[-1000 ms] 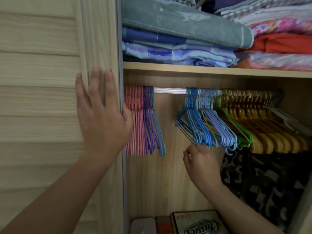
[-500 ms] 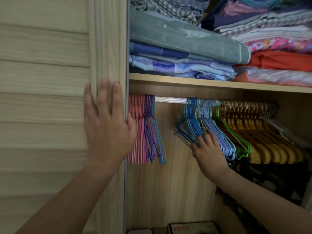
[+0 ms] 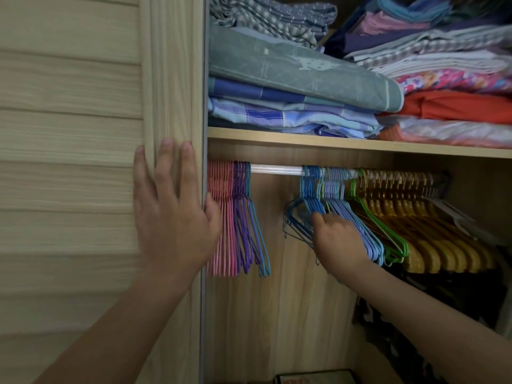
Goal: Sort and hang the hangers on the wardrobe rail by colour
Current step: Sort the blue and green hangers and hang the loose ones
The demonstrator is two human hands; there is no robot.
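Left hand [image 3: 173, 217] flat, fingers straight, braces on wardrobe door [image 3: 83, 162]; right hand [image 3: 336, 239] grasps blue hangers [image 3: 310, 200] mid-rail [image 3: 277, 170], likely regrouping by colour.

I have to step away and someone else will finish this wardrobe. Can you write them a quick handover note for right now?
Left hand rests flat and open on the wardrobe door.
Right hand reaches into the blue hangers; whether it grips one cannot be told.
Rail: pink hangers and purple hangers grouped far left, with one blue among them, then a bare gap, then blue, lilac hangers, green hangers, wooden hangers.
Left to do: the stray blue and a yellow-green one inside the blue group.
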